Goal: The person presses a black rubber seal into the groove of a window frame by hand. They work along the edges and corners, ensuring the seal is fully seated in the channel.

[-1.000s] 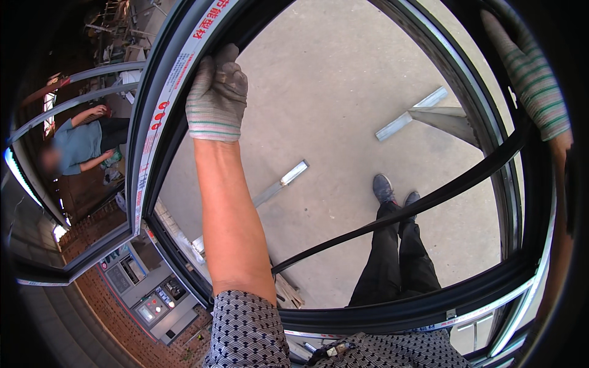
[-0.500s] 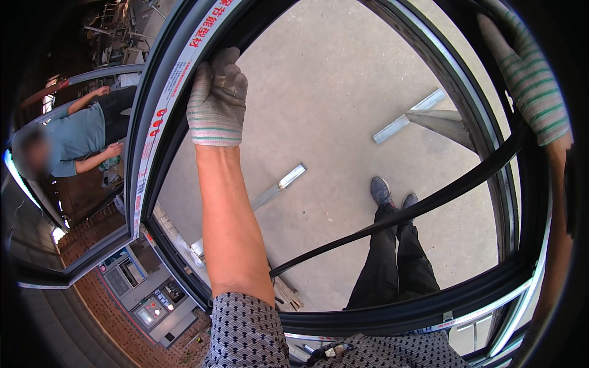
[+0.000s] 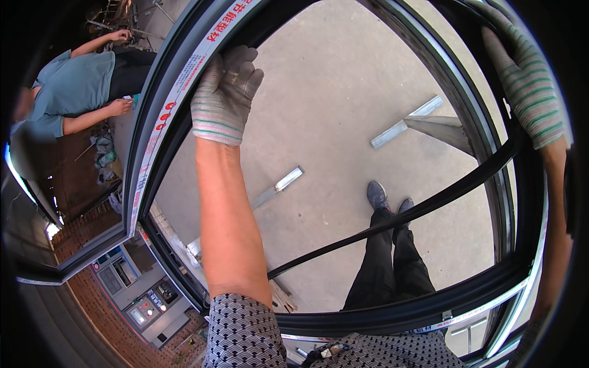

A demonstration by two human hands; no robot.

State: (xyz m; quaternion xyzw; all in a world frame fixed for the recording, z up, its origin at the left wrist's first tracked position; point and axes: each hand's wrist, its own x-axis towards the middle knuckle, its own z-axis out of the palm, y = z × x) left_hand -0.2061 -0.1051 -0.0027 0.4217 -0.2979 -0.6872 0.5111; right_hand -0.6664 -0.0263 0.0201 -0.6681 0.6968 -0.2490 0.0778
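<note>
Right up front, the big dark frame [image 3: 466, 299] looks stiff, likely heavy, best held by opposite sides; the black strip [image 3: 392, 224] slung across looks bendy. Left hand [image 3: 224, 95] curls at the left side, right hand [image 3: 531, 86], thumb apart, at the right; whether either pinches, I can't tell.

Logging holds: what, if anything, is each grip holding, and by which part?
The left grip is at the left inner edge of the frame, the right grip at its right side; whether either holds anything cannot be told.
</note>
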